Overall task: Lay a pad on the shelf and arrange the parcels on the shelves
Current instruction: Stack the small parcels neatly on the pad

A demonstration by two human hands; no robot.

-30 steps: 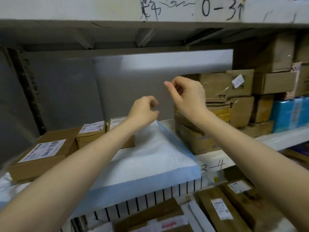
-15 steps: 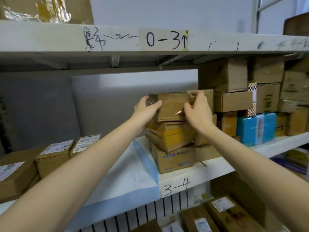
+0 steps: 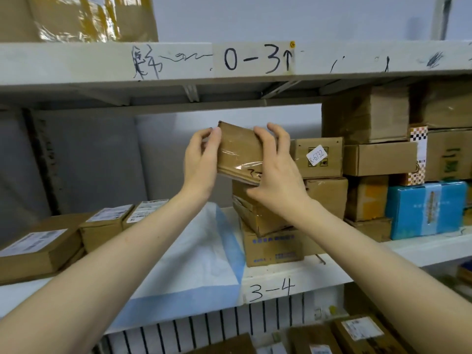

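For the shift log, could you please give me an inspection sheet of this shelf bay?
Surface: white shelf marked 3-4, partly padded.
Job's things: blue-edged pad lies flat on the shelf; taped parcel held tilted above a stack of boxes.
Clutter: labelled boxes at left; cartons and a blue box at right.
Grippers: left hand and right hand both grip the parcel.
Cables: nothing seen.
Surroundings: upper shelf marked 0-3; more parcels below.
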